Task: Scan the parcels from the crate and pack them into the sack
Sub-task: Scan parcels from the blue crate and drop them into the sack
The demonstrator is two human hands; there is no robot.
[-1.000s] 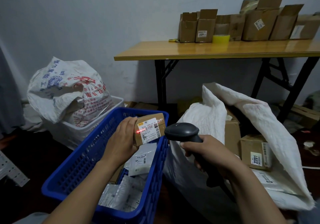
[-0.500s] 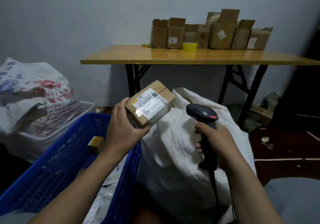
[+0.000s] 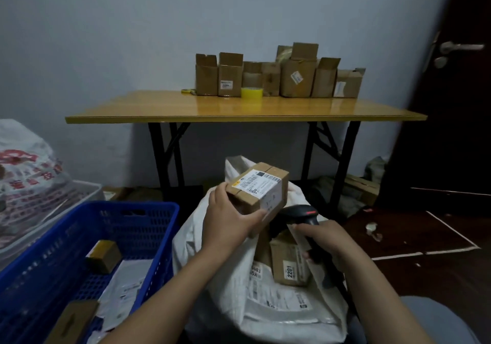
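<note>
My left hand (image 3: 229, 217) grips a small cardboard parcel (image 3: 261, 188) with a white barcode label, holding it above the open mouth of the white sack (image 3: 225, 277). My right hand (image 3: 325, 240) grips the black barcode scanner (image 3: 300, 215) and also holds the sack's right edge. Inside the sack lie a box marked 2201 (image 3: 288, 266) and flat white mailers. The blue crate (image 3: 148, 227) at the lower left holds small boxes (image 3: 105, 254) and white mailers (image 3: 127, 282).
A yellow folding table (image 3: 239, 110) stands behind the sack, with open cartons (image 3: 297, 78) and a yellow tape roll (image 3: 252, 92) on top. A printed white bag (image 3: 29, 179) in a white bin sits at the left. A dark door (image 3: 457, 104) is at the right.
My left hand carried the parcel from over the crate rightward to above the sack. My right hand lowered the scanner to the sack's edge. The view swung right.
</note>
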